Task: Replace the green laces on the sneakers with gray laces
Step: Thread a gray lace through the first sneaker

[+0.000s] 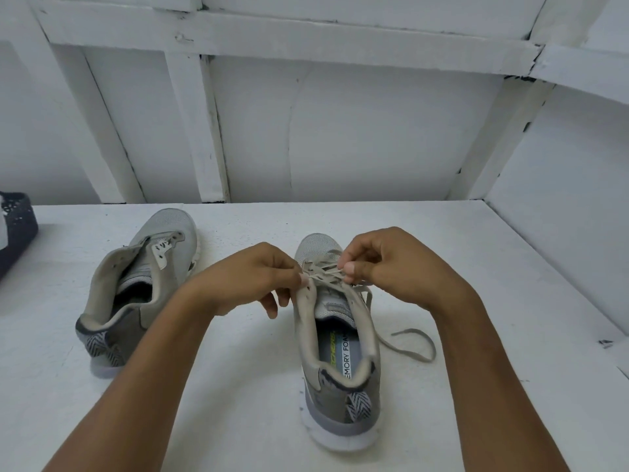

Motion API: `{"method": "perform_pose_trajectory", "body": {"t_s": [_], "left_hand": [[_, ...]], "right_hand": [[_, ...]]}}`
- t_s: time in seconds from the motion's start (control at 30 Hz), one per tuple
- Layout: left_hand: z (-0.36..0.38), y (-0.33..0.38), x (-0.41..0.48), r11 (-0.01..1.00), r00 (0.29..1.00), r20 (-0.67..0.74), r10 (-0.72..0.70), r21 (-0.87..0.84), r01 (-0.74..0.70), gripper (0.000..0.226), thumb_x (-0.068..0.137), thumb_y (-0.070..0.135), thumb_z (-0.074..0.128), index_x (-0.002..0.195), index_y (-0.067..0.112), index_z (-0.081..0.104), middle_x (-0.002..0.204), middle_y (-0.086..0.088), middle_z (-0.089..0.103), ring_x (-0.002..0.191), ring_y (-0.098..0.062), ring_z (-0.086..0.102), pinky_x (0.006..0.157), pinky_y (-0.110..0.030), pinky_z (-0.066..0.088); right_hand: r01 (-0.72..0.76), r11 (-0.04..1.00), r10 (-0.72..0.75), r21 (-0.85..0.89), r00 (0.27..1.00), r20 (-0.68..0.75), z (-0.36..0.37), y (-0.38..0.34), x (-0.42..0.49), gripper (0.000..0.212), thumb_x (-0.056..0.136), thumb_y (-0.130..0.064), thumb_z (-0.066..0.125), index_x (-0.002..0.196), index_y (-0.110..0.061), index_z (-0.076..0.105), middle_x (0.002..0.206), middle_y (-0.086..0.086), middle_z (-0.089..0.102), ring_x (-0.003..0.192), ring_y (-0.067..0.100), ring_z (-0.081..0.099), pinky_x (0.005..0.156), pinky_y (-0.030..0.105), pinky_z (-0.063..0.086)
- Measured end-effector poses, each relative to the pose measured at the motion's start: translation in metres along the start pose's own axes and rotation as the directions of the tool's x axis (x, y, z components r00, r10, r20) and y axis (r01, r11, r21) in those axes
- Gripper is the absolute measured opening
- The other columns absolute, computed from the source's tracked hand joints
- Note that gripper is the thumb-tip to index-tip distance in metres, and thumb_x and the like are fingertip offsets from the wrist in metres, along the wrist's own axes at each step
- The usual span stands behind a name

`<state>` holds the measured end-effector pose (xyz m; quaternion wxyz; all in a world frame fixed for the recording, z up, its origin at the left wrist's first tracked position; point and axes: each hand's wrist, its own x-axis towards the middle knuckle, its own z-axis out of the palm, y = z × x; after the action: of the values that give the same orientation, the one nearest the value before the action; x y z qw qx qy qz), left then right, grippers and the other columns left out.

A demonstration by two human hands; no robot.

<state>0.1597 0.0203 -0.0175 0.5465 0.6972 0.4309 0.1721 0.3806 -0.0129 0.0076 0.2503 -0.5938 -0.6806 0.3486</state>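
Two grey sneakers stand on a white table. The right sneaker points away from me, with a gray lace crossed through its front eyelets. My left hand pinches the lace at the shoe's left eyelet row. My right hand pinches it at the right row. A loose end of the lace curls on the table to the right of the shoe. The left sneaker leans on its side with no lace in it. No green lace is in view.
A dark speckled object lies at the table's far left edge. A white panelled wall rises behind the table, and another white wall closes off the right side.
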Motion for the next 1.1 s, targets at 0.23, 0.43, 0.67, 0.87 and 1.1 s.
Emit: {"method": "perform_pose_trajectory", "body": {"t_s": [0.23, 0.43, 0.67, 0.87, 1.1], "left_hand": [[0.001, 0.000, -0.001, 1.000, 1.000, -0.019, -0.001, -0.023, 0.000, 0.026, 0.097, 0.008, 0.058, 0.076, -0.002, 0.069, 0.061, -0.001, 0.059, 0.062, -0.014, 0.054, 0.055, -0.029, 0.051], [0.002, 0.001, -0.002, 1.000, 0.999, -0.039, -0.008, 0.007, 0.008, 0.026, 0.097, 0.008, 0.057, 0.077, -0.003, 0.070, 0.060, 0.000, 0.060, 0.061, -0.012, 0.055, 0.055, -0.028, 0.052], [0.003, 0.002, -0.002, 1.000, 0.999, -0.051, -0.013, 0.022, 0.014, 0.028, 0.097, 0.010, 0.058, 0.073, 0.004, 0.072, 0.067, -0.006, 0.063, 0.062, -0.013, 0.055, 0.057, -0.029, 0.053], [0.003, 0.002, -0.003, 0.999, 0.998, -0.061, -0.017, 0.046, 0.020, 0.027, 0.097, 0.011, 0.058, 0.080, -0.004, 0.071, 0.071, -0.007, 0.065, 0.062, -0.013, 0.055, 0.058, -0.029, 0.053], [0.003, 0.002, -0.006, 0.998, 0.996, -0.084, -0.029, 0.062, 0.034, 0.028, 0.098, 0.011, 0.056, 0.080, -0.005, 0.070, 0.064, -0.002, 0.063, 0.061, -0.012, 0.055, 0.058, -0.028, 0.054]], "right_hand": [[0.002, 0.986, 0.000, -0.165, 1.000, 0.012, 0.015, -0.012, -0.003, 0.009, 0.090, -0.024, 0.069, 0.081, -0.027, 0.069, 0.078, -0.014, 0.063, 0.067, 0.001, 0.054, 0.061, 0.019, 0.040], [-0.033, 0.979, 0.042, -0.200, 0.998, 0.044, 0.022, -0.016, -0.002, 0.025, 0.093, -0.019, 0.063, 0.069, -0.029, 0.062, 0.069, -0.012, 0.059, 0.063, 0.002, 0.049, 0.059, 0.022, 0.037], [-0.039, 0.976, 0.054, -0.215, 0.996, 0.064, 0.022, -0.019, -0.005, 0.018, 0.093, -0.013, 0.054, 0.080, -0.016, 0.066, 0.072, -0.011, 0.058, 0.066, 0.004, 0.048, 0.060, 0.023, 0.036], [-0.063, 0.965, 0.072, -0.255, 0.997, 0.025, 0.026, -0.020, -0.006, 0.017, 0.091, -0.013, 0.053, 0.083, -0.013, 0.068, 0.083, -0.002, 0.065, 0.076, 0.011, 0.053, 0.061, 0.026, 0.038], [-0.072, 0.958, 0.080, -0.279, 0.997, 0.016, 0.036, -0.021, 0.000, 0.026, 0.091, -0.013, 0.051, 0.099, 0.008, 0.064, 0.106, 0.024, 0.065, 0.076, 0.016, 0.047, 0.078, 0.048, 0.049]]}}
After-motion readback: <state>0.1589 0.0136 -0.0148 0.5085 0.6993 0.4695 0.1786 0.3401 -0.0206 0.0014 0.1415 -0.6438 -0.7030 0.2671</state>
